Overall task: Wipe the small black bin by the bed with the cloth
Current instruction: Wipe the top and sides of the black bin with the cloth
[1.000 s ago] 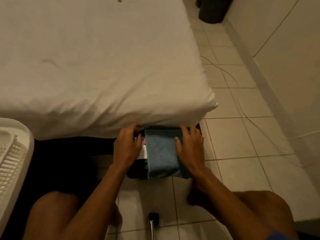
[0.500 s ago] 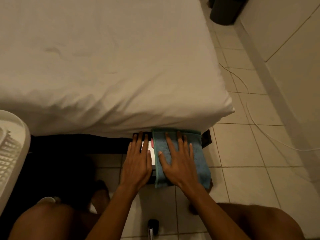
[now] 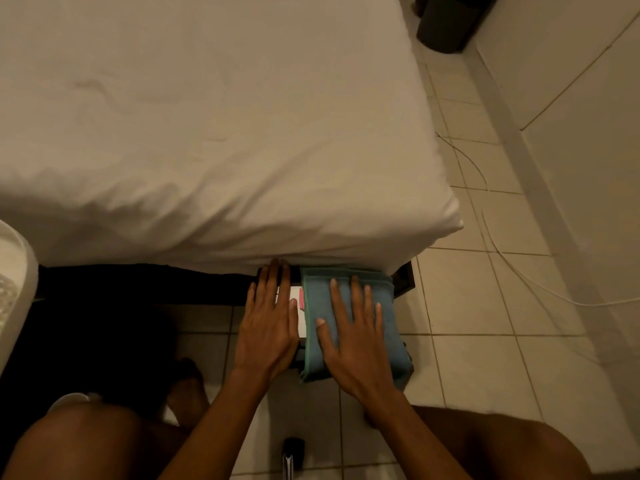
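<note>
My small black bin point(image 3: 296, 355) sits on the tiled floor point(image 3: 485, 358) at about 6 o'clock from the corner of the bed point(image 3: 207, 133), its far edge tucked just under the mattress overhang. Little of it shows: a dark strip between my hands, a dark rim at its near edge, and something white and pink point(image 3: 300, 306) visible in the gap. The blue cloth point(image 3: 388, 327), edged in green, is draped over the bin's right part and hangs past the near side.

My right hand point(image 3: 356, 344) lies flat on the cloth, fingers spread wide and pressing down, gripping nothing. My left hand point(image 3: 268, 327) lies flat on the bin's left part, fingers straight and close together, tips touching the mattress edge.

Room is tight at 12 o'clock, where the bed overhangs. At 3 o'clock the floor is open tile, with a thin white cable point(image 3: 502, 251) trailing toward the wall point(image 3: 571, 168). At 9 o'clock is dark shadow under the bed and a white rack point(image 3: 14, 289) at the frame's edge. My knees close off 6 o'clock.
</note>
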